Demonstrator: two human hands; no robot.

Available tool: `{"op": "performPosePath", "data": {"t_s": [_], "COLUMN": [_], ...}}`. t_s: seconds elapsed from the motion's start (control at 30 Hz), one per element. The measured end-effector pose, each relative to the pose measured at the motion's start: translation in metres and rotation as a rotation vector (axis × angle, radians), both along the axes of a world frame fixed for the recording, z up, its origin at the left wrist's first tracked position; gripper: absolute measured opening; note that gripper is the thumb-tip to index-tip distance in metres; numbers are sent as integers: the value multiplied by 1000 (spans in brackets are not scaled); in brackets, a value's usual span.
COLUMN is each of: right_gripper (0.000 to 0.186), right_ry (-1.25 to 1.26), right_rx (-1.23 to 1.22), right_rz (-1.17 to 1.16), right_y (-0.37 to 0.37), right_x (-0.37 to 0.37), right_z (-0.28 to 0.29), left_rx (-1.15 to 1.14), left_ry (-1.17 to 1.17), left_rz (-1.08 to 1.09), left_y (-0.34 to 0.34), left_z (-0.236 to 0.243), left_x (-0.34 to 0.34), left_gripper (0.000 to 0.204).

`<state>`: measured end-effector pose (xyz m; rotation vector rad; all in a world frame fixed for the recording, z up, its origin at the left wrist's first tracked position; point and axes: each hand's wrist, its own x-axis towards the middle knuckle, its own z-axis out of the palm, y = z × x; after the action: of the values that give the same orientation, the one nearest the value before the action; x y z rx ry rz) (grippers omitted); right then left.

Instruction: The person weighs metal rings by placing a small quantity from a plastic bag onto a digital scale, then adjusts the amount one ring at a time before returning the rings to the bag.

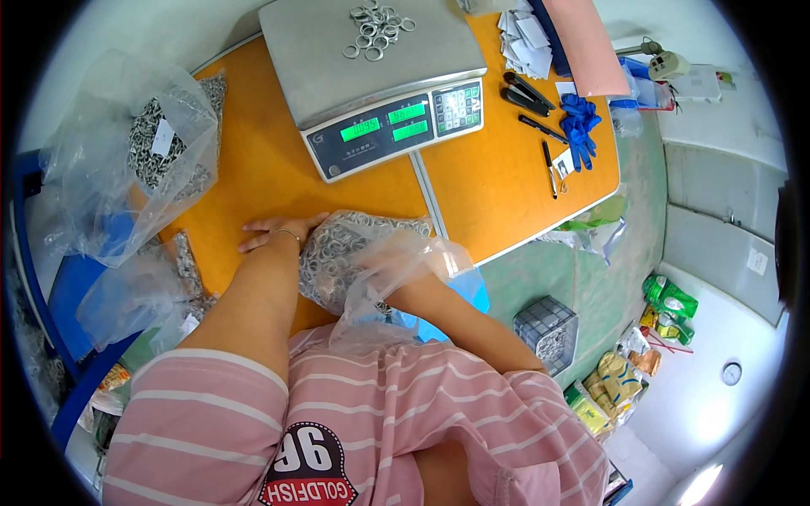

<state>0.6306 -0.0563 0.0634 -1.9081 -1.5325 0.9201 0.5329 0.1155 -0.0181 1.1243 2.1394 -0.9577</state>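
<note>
My left hand (274, 229) lies flat on the orange table (253, 169), pressed against the left side of a clear plastic bag of small metal rings (342, 253). My right hand is pushed inside that bag, and the plastic and rings hide it; only the forearm (447, 316) shows. Behind the bag stands a grey digital scale (371, 76) with green displays. A small heap of metal rings (378, 29) lies on its pan.
At the left sit a large clear bag of rings (164, 139) and smaller bags (181, 270). Blue gloves (580, 126), pens, a stapler (527, 93) and white paper slips (527, 38) lie at the right. On the floor are a grey crate (547, 331) and coloured packets (666, 299).
</note>
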Motion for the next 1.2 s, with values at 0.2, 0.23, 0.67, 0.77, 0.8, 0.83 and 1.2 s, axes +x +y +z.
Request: {"op": "performPosePath", "data": {"t_s": [0.2,0.23,0.67,0.77,0.8,0.83,1.2], "right_gripper": [18,18,10,13,15,16,20], "right_ry": [144,131,1091,836,773,655,316], "right_rx": [37,66,510,341,328,224,31], "right_rz": [-92,-82,-573,-791,-761,-788,-657], "right_y": [-6,-6,12,55,73,89,201], "right_x": [5,6,106,138,144,150,174], "right_z": [10,13,104,85,73,61,1], "left_rx": [-12,-7,16,-6,-20,-12,-42], "left_ry": [7,9,45,23,14,1,2], "left_rz": [-1,-2,19,34,40,48,94], "left_y": [0,0,1,2,1,1,6], "left_z": [5,5,-19,-18,-17,-16,8], "left_x": [1,1,-5,-7,-7,-6,2], "left_gripper": [152,152,153,153,152,152,150]}}
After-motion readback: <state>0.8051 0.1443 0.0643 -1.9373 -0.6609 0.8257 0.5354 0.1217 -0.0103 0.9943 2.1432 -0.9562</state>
